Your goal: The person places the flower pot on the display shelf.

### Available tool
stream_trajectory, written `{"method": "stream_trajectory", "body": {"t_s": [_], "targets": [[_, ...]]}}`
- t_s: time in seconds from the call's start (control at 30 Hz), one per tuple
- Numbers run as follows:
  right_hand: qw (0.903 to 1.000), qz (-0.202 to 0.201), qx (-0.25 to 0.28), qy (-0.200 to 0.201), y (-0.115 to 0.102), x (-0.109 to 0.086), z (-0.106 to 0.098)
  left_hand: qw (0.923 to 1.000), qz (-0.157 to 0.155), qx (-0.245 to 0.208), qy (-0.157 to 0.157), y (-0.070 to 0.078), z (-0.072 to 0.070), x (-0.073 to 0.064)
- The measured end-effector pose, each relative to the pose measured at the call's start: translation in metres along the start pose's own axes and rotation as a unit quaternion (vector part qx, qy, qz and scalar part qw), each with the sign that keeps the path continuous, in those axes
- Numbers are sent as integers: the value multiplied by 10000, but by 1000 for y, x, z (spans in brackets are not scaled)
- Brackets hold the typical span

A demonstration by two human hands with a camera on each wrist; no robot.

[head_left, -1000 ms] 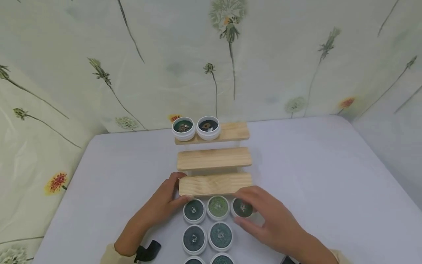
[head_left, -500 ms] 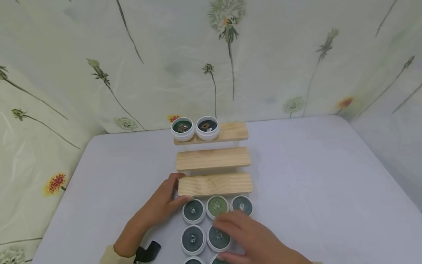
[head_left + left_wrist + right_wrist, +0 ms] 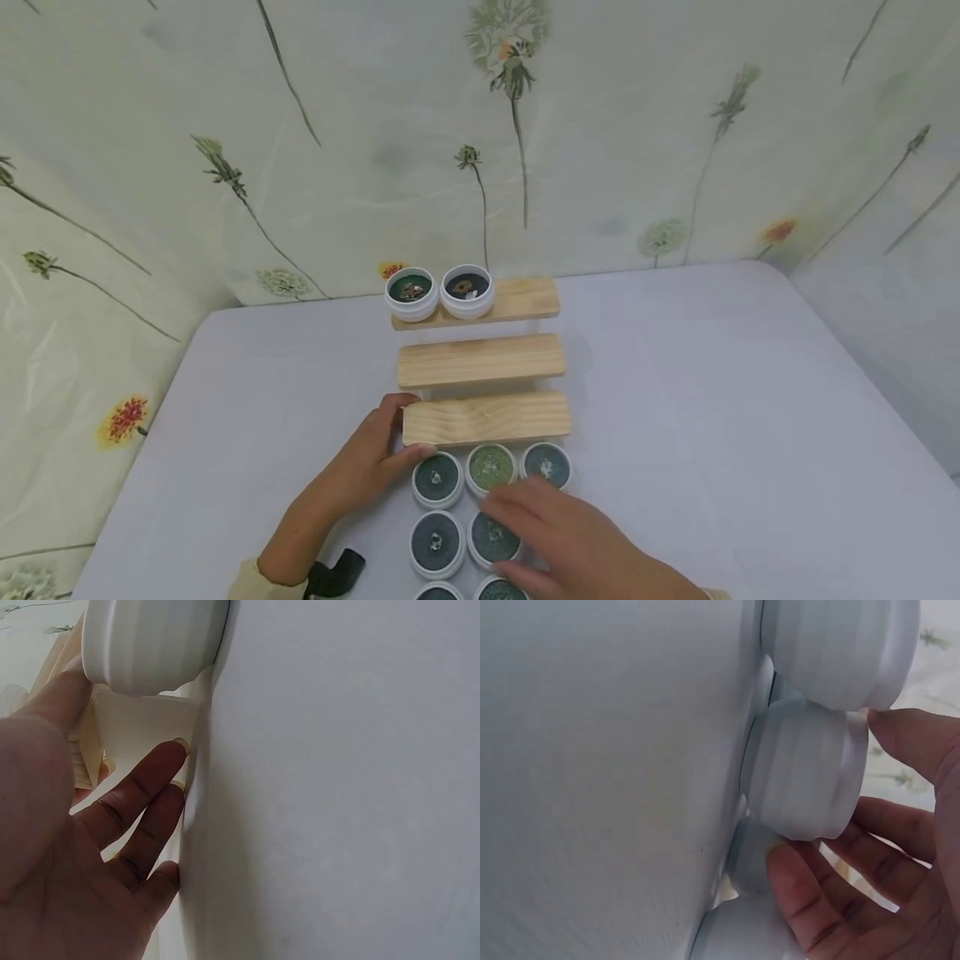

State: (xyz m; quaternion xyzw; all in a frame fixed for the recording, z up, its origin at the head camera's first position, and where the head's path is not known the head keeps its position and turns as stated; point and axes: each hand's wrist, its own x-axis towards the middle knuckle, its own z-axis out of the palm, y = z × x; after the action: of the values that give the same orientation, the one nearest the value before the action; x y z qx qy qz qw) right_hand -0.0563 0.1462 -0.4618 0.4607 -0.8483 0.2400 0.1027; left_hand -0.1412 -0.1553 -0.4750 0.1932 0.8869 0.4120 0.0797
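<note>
My left hand (image 3: 356,467) grips the left end of the nearest wooden shelf board (image 3: 487,419), thumb along its front edge and index finger behind. In the left wrist view the other fingers (image 3: 142,787) extend below the board, beside a white pot (image 3: 154,645). At the second row of round white pots, my right hand (image 3: 577,533) holds the right-hand pot (image 3: 493,537), which has a dark green top with a pale centre. The right wrist view shows the thumb at the rim of this pot (image 3: 802,772) and fingers on its other side.
In the row ahead stand a dark-topped pot (image 3: 437,477), a light green one (image 3: 491,467) and a blue-grey one (image 3: 547,464). Other pots lie nearer. Two pots with trinkets (image 3: 467,292) sit on the farthest board (image 3: 525,297), beyond the middle board (image 3: 480,360).
My right hand let go of the right-hand pot in the row next to the shelf and moved left and nearer, to the second-row pot. My left hand stays at the board.
</note>
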Motion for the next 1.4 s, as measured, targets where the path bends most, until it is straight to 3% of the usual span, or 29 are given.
{"method": "stream_trajectory", "body": {"t_s": [0.57, 0.83, 1.4], "targets": [[9982, 82, -248, -530, 2, 0, -4, 10000, 3, -3, 21, -1, 1, 0], [9940, 245, -107, -1063, 1, -1, -4, 10000, -52, 30, 31, 0, 0, 0], [9923, 293, -170, -1191, 0, 1, -5, 9999, 62, 62, 54, 0, -1, 0]]}}
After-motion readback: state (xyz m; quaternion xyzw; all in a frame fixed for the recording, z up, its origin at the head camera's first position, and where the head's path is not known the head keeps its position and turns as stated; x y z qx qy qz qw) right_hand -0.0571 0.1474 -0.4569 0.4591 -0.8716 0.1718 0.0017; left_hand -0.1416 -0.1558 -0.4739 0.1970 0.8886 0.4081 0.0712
